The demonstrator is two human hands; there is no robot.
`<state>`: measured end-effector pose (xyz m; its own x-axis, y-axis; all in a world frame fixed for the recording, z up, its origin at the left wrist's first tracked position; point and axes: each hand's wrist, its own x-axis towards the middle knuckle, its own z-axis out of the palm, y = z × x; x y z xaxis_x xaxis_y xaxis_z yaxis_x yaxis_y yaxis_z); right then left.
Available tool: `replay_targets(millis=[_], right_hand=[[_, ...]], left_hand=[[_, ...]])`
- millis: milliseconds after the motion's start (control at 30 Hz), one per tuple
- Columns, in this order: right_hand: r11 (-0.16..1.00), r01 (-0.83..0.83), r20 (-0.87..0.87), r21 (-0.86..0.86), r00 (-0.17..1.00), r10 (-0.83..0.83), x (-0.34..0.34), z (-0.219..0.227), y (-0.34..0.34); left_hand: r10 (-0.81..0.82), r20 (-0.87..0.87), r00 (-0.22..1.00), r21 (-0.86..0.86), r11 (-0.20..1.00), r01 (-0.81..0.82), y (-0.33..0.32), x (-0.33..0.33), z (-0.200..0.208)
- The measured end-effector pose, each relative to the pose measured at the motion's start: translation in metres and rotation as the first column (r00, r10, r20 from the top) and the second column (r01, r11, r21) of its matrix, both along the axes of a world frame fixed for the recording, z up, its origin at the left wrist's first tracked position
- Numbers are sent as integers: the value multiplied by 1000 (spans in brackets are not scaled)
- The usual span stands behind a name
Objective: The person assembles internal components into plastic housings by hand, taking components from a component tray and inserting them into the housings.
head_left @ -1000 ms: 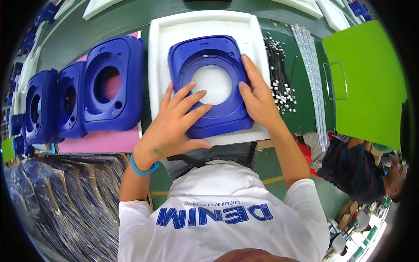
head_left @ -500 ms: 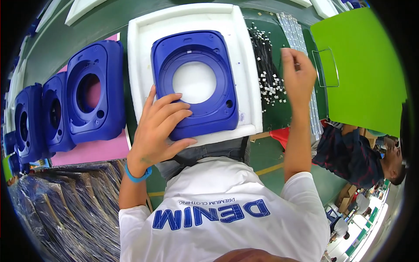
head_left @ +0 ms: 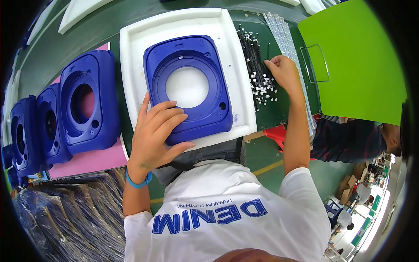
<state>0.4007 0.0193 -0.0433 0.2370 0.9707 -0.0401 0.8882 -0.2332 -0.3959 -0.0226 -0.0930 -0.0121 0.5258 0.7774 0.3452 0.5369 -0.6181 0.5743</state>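
This was a factory assembly station. A green work table (head_left: 279,113) carried a white foam tray (head_left: 238,78) with a blue moulded plastic housing (head_left: 187,83) in it, and identical blue housings (head_left: 83,109) stood in a row to the left on a pink sheet (head_left: 94,159). A batch of small black wires with white connectors (head_left: 257,70) lay beside the tray, near a green board (head_left: 353,65). Another worker (head_left: 349,137) sat nearby.

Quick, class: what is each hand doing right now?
Left hand: open, flat on the blue housing.
Right hand: fingers curled at the black cable pile; grip cannot be told.
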Motion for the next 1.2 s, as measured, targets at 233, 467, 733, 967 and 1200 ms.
replay_targets(millis=[233, 467, 733, 967, 1200], right_hand=[[998, -50, 325, 30, 945, 38, -9, 1, -5], [997, -68, 432, -30, 899, 74, -31, 4, -9], [967, 25, -199, 255, 980, 27, -3, -3, -17], [777, 286, -485, 561, 874, 29, 38, 4, -7], [953, 41, 87, 299, 994, -70, 62, -23, -31]], left_hand=[[-14, -4, 1000, 5, 1000, 14, 0, 0, 0], [-11, 7, 1000, 10, 1000, 11, -2, 0, -1], [-4, 9, 1000, 11, 1000, 4, -1, 1, 0], [15, 9, 1000, 11, 1000, -15, -1, 3, 1], [10, 10, 1000, 0, 1000, -10, 0, 3, 2]])
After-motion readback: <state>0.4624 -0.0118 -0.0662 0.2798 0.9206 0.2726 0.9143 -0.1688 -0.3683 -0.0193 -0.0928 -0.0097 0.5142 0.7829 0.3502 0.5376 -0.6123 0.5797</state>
